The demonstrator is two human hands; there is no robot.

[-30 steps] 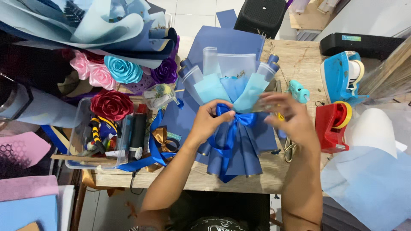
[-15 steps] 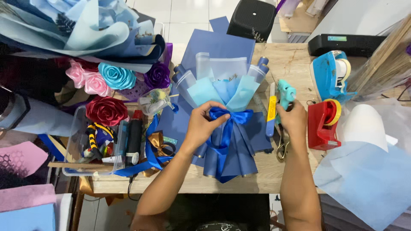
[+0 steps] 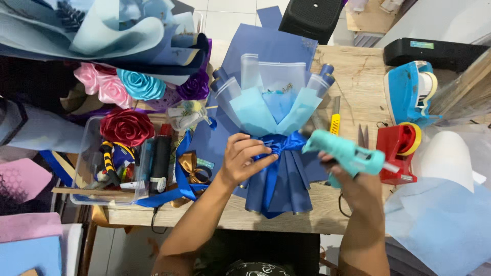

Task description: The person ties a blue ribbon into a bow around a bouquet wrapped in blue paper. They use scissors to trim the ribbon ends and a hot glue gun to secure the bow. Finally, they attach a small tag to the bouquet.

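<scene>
left hand [image 3: 244,159] pinches blue ribbon bow [image 3: 279,145]; right hand [image 3: 353,180] grips teal glue gun [image 3: 343,153]. keep nozzle low, dab small, hold bow steady.

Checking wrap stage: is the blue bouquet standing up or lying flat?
Lying flat. The bouquet rests lengthwise on the wooden table, left hand pressing its blue bow.

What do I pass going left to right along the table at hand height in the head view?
Clear plastic bin → gold bow → left hand on the blue bouquet wrap → teal glue gun in the right hand → red tape dispenser → pale blue paper.
</scene>
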